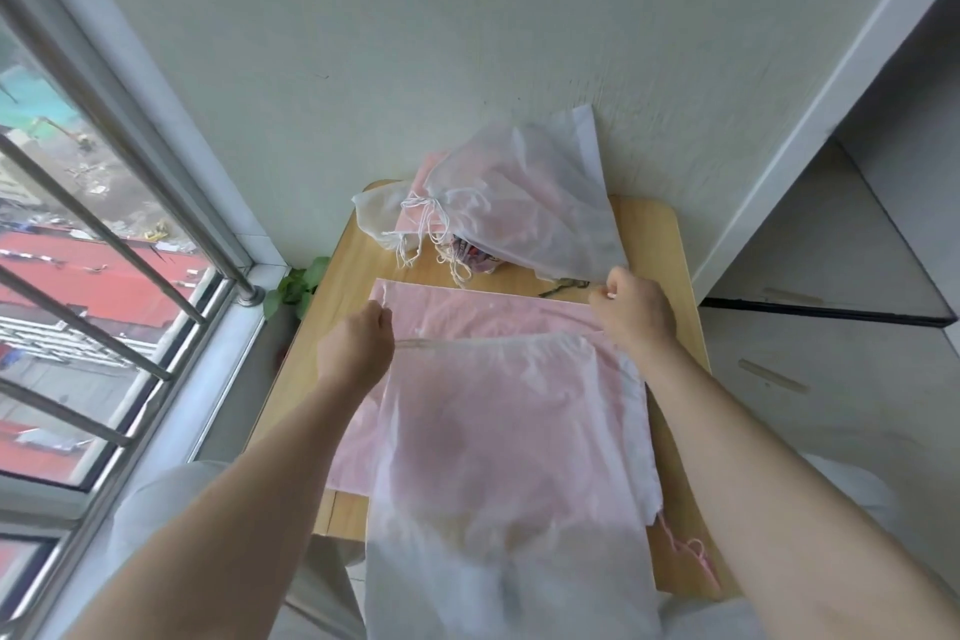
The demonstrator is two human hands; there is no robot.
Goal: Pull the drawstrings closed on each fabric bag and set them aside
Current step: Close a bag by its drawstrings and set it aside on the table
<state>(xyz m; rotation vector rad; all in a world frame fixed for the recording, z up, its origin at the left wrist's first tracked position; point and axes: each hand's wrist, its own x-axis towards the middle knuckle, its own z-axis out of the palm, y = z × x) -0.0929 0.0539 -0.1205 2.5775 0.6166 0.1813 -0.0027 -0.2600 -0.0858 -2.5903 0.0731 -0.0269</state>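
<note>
Draped toward the viewer off the near edge of a small wooden table (657, 244), a sheer white fabric bag (511, 431) lies flat over pink bags (483, 312). It looks featherlight, limp and likely slippery, best taken by its cords at the far top hem. Left hand (358, 348) is fisted on a taut drawstring (415, 342) at the hem's left end. Right hand (636, 309) is closed at the right end, pinching something small and white, probably the other cord. Cinched bags (509, 203) are piled behind.

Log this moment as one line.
step: drawstring pull | left hand: shut on cord | right hand: shut on cord | white bag: mouth open | finished pile: table's far end
</note>
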